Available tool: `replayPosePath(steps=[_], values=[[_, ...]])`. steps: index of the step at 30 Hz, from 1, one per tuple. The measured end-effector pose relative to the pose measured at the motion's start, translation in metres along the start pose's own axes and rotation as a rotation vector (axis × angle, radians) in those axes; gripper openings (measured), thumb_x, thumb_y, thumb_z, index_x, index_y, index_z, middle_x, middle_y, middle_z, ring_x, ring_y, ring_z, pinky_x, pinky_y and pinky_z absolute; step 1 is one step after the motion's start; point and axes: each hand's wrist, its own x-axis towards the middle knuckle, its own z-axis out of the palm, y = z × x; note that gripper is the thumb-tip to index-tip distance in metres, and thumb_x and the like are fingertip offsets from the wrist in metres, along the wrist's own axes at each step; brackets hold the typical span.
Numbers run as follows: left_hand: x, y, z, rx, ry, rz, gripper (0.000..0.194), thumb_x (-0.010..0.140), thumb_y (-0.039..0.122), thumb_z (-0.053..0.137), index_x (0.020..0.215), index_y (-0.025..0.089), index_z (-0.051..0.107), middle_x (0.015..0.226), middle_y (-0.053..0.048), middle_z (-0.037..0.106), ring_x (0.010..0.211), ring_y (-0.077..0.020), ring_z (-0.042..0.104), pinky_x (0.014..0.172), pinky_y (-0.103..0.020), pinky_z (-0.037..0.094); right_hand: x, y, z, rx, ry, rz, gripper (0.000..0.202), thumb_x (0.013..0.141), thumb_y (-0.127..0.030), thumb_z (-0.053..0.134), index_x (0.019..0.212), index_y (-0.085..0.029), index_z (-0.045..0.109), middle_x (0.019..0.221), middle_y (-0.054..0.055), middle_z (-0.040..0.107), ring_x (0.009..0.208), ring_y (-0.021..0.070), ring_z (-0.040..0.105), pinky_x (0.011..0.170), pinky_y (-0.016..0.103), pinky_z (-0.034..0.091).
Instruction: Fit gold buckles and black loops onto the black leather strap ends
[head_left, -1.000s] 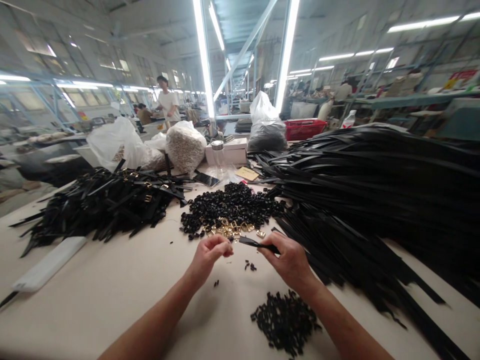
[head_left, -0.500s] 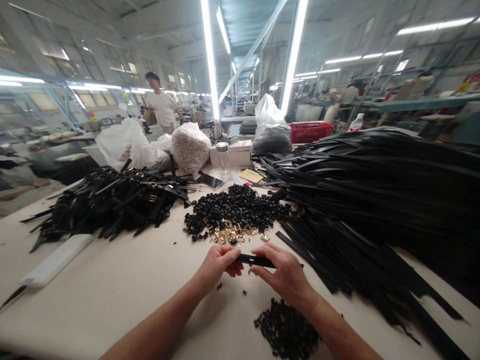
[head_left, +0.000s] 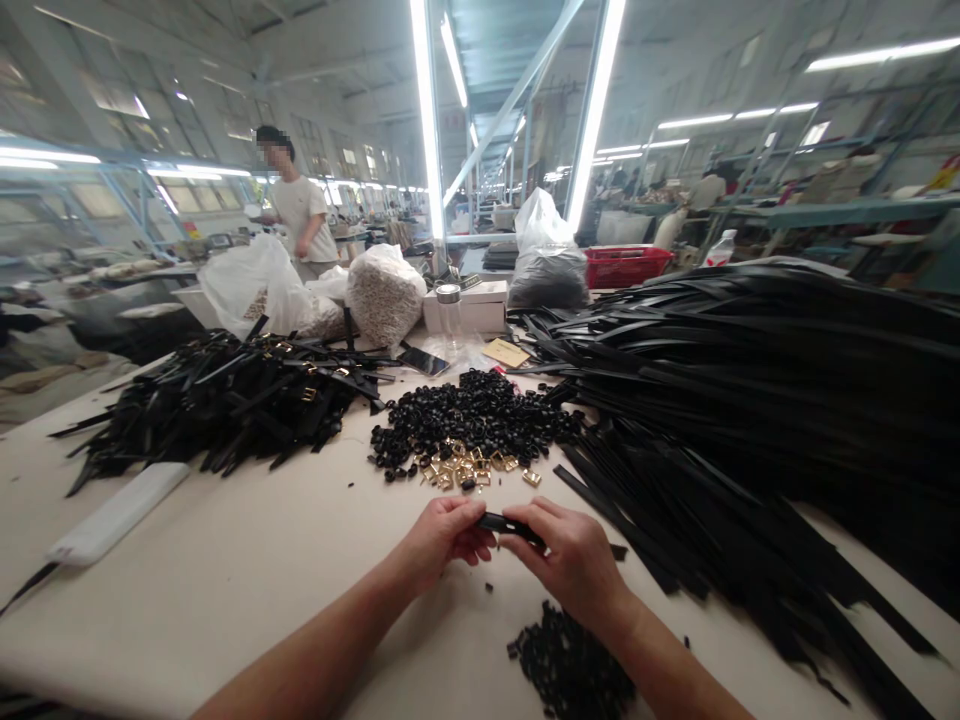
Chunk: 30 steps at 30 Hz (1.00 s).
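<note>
A black strap (head_left: 514,528) is stretched between my two hands above the table. My left hand (head_left: 448,532) pinches its left end between thumb and fingers. Thumb and fingers of my right hand (head_left: 566,550) close on the strap farther right, and a short end sticks out beyond that hand. Just past my hands lie gold buckles (head_left: 457,466), in front of a heap of small black loops (head_left: 480,415). Small black pieces (head_left: 570,660) form a pile below my right wrist.
Black straps with buckles (head_left: 247,400) are heaped at the left, near a white power strip (head_left: 120,512). Long black strips (head_left: 735,370) cover the right side. Bags, a jar (head_left: 448,312) and a phone (head_left: 424,360) stand or lie behind. A person (head_left: 300,215) is beyond the table.
The strap between my hands is now bent and tilted, and my right hand has moved slightly closer in around it. The person in the background has shifted left and turned.
</note>
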Motion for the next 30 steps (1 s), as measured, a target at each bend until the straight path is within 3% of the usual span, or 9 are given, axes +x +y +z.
replayPosePath(steps=[4,7,11,15,21,30], values=[[-0.002,0.006,0.001,0.02,0.01,0.028,0.044,0.079,0.054,0.063,0.079,0.01,0.066,0.069,-0.008,0.068,0.054,-0.0113,0.061,0.048,-0.018,0.044,-0.002,-0.002,-0.005,-0.118,-0.042,-0.049,0.023,0.095,-0.035,0.049,0.09,-0.021,0.066,0.071,0.002,0.061,0.064,0.0151,0.058,0.061,0.026,0.035],[-0.004,0.011,0.002,0.056,0.021,0.064,0.038,0.074,0.047,0.071,0.089,0.012,0.066,0.07,-0.006,0.068,0.058,-0.0124,0.062,0.054,-0.02,0.047,-0.003,-0.001,-0.004,-0.158,-0.088,-0.058,0.033,0.099,-0.033,0.041,0.08,-0.019,0.065,0.068,0.002,0.062,0.062,0.0142,0.058,0.059,0.026,0.033],[-0.006,0.012,0.003,0.225,0.0,0.093,0.029,0.068,0.036,0.077,0.074,0.011,0.064,0.063,-0.005,0.067,0.055,-0.0123,0.061,0.054,-0.021,0.047,-0.001,0.004,-0.003,-0.208,-0.183,-0.016,0.037,0.098,-0.034,0.04,0.072,-0.019,0.061,0.063,0.002,0.064,0.056,0.0142,0.058,0.054,0.026,0.03],[-0.003,0.007,-0.001,0.186,0.051,-0.003,0.033,0.071,0.044,0.071,0.07,0.012,0.06,0.063,-0.005,0.067,0.052,-0.0124,0.062,0.046,-0.018,0.043,0.002,0.005,-0.005,-0.11,-0.237,0.067,0.029,0.096,-0.029,0.039,0.086,-0.022,0.066,0.068,0.001,0.068,0.058,0.0146,0.06,0.053,0.024,0.034],[0.002,0.003,-0.008,0.089,0.076,-0.096,0.037,0.071,0.048,0.068,0.072,0.012,0.061,0.062,-0.005,0.067,0.049,-0.0117,0.062,0.043,-0.017,0.041,0.002,0.005,-0.004,0.131,-0.264,0.261,0.032,0.098,-0.033,0.033,0.108,-0.024,0.062,0.058,-0.003,0.061,0.048,0.0139,0.055,0.05,0.023,0.039],[0.0,0.002,-0.009,0.095,0.038,-0.107,0.039,0.071,0.05,0.069,0.073,0.011,0.061,0.062,-0.005,0.067,0.049,-0.0122,0.062,0.043,-0.018,0.04,0.0,0.01,-0.002,0.195,-0.283,0.298,0.035,0.098,-0.035,0.032,0.113,-0.023,0.062,0.057,-0.002,0.059,0.047,0.0142,0.055,0.048,0.023,0.04]])
